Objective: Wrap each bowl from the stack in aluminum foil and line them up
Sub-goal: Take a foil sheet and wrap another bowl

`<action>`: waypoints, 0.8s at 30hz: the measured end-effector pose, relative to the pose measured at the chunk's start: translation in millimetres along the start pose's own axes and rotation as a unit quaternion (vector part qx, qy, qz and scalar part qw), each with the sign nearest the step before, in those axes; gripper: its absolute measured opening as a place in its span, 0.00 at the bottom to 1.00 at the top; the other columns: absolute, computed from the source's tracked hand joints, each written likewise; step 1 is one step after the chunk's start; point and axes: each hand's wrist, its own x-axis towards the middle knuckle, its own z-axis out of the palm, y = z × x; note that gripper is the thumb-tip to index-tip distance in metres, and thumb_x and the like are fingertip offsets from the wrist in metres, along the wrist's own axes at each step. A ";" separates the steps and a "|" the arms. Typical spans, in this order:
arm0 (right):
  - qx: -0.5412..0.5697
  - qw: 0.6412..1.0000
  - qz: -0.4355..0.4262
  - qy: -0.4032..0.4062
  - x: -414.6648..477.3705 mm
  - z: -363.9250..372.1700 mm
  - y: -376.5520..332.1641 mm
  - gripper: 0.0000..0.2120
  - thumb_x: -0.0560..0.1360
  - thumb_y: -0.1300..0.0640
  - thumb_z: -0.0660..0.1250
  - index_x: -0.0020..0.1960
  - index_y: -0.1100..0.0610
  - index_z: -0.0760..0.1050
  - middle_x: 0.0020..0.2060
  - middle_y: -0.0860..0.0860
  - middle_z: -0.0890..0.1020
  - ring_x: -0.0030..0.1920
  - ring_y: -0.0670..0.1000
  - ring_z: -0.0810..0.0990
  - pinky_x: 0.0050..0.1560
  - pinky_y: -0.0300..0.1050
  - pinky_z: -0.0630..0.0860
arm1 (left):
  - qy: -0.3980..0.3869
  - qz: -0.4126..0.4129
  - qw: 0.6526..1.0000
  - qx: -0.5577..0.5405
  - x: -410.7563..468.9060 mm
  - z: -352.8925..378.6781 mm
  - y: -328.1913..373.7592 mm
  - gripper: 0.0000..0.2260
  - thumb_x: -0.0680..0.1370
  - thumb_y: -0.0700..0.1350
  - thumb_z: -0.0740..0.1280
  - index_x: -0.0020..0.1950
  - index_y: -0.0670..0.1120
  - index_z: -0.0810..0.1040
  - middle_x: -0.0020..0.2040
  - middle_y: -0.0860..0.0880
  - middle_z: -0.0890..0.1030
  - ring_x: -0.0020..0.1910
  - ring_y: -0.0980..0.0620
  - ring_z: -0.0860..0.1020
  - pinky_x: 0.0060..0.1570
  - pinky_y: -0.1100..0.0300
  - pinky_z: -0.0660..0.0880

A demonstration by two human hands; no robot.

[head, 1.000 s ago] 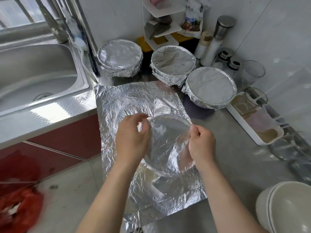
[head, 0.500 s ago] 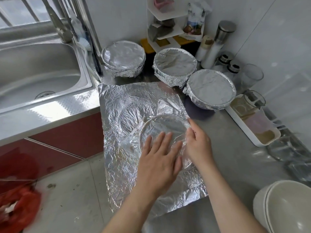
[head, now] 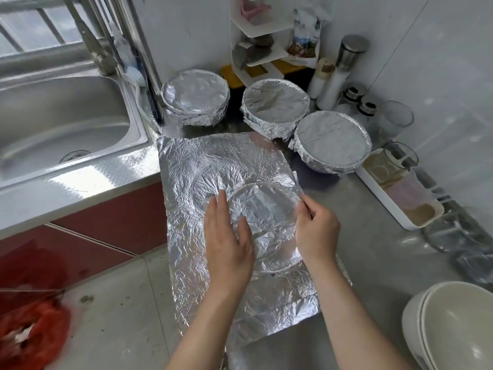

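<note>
My left hand (head: pixel 226 241) lies flat with straight fingers on the foil sheet (head: pixel 213 161), pressing it against the left side of the bowl (head: pixel 264 209); the bowl sits under the sheet on the counter (head: pixel 360 249), its round rim showing through the foil; my right hand (head: pixel 316 233) has thumb and fingertips pinched on the foil at the bowl's right rim. The first risk I see is tearing; the sheet is heavily crinkled, and if I pull hard with the pinch while my flat palm pins the other side, it could split over the rim. The second is a lopsided wrap; the bowl sits toward the right of the sheet, so there looks to be plenty of spare foil on the left and little on the right; the short side may not reach under and could spring open. The bowl may also skid on the smooth steel if I press sideways rather than down, since I hold only foil, not the bowl itself. The sheet's left edge lies at or over the counter's edge, I cannot tell which; a drag that way could take it off. The wrapped bowls (head: pixel 276 108) stand just beside the sheet's far edge; lifting that flap carelessly could knock one out of line; my right forearm passes near the stack of bare bowls (head: pixel 458 329), and a wide swing might nudge it.
</note>
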 end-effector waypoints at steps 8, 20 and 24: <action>0.066 0.996 0.045 0.030 -6.5 6.4 1.2 0.12 0.79 0.60 0.65 0.60 0.62 0.80 0.51 0.55 0.85 0.49 0.51 0.83 0.48 0.35 0.72 | 0.029 0.012 0.999 0.013 6.2 12.8 -10.3 0.24 0.81 0.32 0.55 0.78 0.46 0.61 0.76 0.56 0.58 0.78 0.54 0.55 0.77 0.57 0.52; -0.020 0.996 -0.082 0.007 14.0 -7.9 5.0 0.06 0.75 0.60 0.70 0.50 0.59 0.84 0.42 0.53 0.81 0.41 0.53 0.79 0.43 0.36 0.66 | 0.023 0.055 0.992 0.110 38.2 -4.0 -0.7 0.15 0.82 0.43 0.62 0.68 0.44 0.76 0.64 0.46 0.78 0.63 0.46 0.74 0.57 0.60 0.67; -0.043 0.995 -0.091 -0.013 18.2 -7.2 0.0 0.07 0.75 0.56 0.70 0.49 0.58 0.83 0.41 0.53 0.80 0.42 0.53 0.78 0.45 0.45 0.73 | -0.016 0.096 0.976 0.196 65.6 -9.6 19.0 0.12 0.82 0.48 0.63 0.59 0.47 0.82 0.55 0.49 0.80 0.54 0.46 0.75 0.43 0.58 0.63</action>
